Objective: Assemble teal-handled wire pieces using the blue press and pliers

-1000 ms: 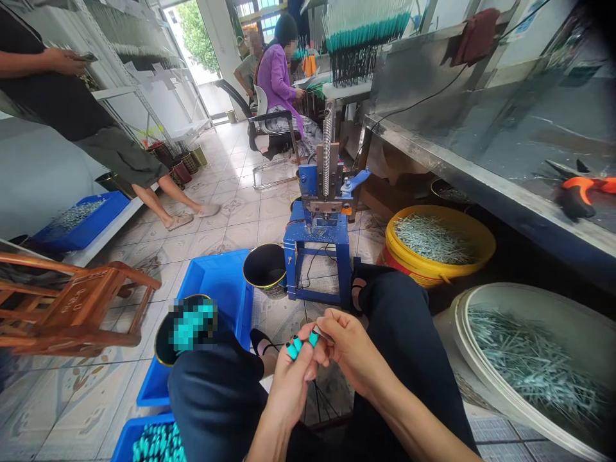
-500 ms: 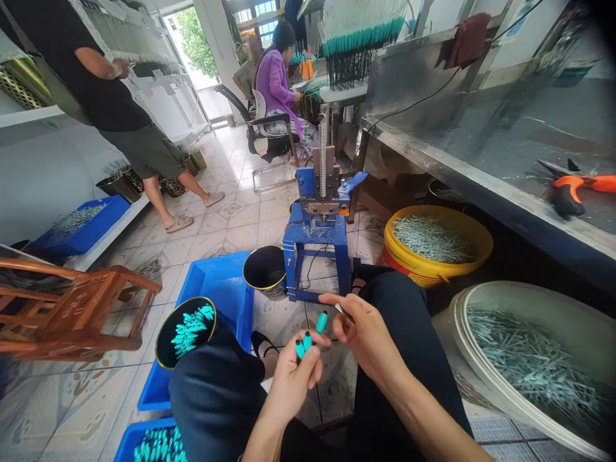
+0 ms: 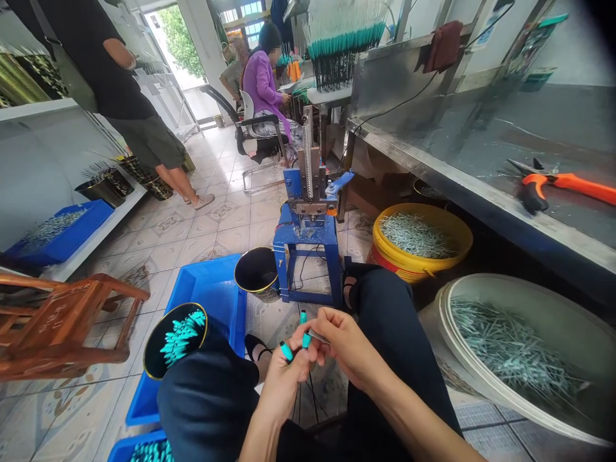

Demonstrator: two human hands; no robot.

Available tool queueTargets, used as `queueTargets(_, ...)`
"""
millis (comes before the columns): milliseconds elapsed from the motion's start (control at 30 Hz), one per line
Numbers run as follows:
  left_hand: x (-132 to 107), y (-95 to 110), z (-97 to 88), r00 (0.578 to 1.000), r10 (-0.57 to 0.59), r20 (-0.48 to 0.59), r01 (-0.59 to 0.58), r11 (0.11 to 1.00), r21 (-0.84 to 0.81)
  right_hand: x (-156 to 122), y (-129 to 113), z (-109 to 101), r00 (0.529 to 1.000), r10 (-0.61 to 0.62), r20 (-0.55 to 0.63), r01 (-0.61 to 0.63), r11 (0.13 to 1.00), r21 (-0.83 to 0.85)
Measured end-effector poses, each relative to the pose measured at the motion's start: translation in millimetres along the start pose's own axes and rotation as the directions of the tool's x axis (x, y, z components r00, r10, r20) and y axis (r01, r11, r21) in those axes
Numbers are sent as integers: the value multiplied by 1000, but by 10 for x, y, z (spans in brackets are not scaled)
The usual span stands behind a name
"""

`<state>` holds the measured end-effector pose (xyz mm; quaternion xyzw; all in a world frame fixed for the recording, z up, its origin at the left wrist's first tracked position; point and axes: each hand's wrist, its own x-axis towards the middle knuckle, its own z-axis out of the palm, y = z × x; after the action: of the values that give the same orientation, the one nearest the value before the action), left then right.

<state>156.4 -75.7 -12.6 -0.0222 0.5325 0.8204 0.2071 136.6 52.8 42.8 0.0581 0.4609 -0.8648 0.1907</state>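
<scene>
My left hand (image 3: 287,378) is closed around several teal, black-ended pieces that look like fishing floats (image 3: 286,350), their ends sticking out between the fingers. Thin dark stems show below the hand. My right hand (image 3: 347,350) pinches a small, flat grey blade-like tool (image 3: 317,336), whose tip reaches the teal float (image 3: 306,340) in the middle. Both hands meet above the floor between my knees. Fingers partly hide the floats and the tool's far end.
Ahead stands a blue spring press (image 3: 308,212), beside a black bucket (image 3: 257,273). More teal pieces fill another bucket (image 3: 183,337) on a blue tray (image 3: 212,289). Yellow (image 3: 423,256) and white tubs (image 3: 445,308) hold thin sticks. Pliers (image 3: 543,186) lie on the metal bench. Two co-workers sit; another stands left.
My right hand has moved left and brought the tool against a float in my left hand. The floats have shifted between the left fingers. The view has turned slightly right.
</scene>
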Motion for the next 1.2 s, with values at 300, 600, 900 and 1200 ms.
queueTargets(300, -11, -18, 33, 999, 8, -34, -14, 985, -171, 1, 32, 4, 1000, 4, 24, -5, 997, 71)
queueTargets(600, 5, 19, 69, 999, 13, -48, -22, 980, -196, 27, 59, 38, 1000, -6, 0, 6, 999, 53)
queueTargets(900, 9, 25, 78, 998, 4, -57, -15, 981, -191, 24, 64, 57, 999, -14, -40, 15, 999, 46)
queueTargets(1200, 13, 71, 107, 998, 30, -47, -36, 992, -125, 28, 56, 51, 999, -11, -46, 12, 1000, 17)
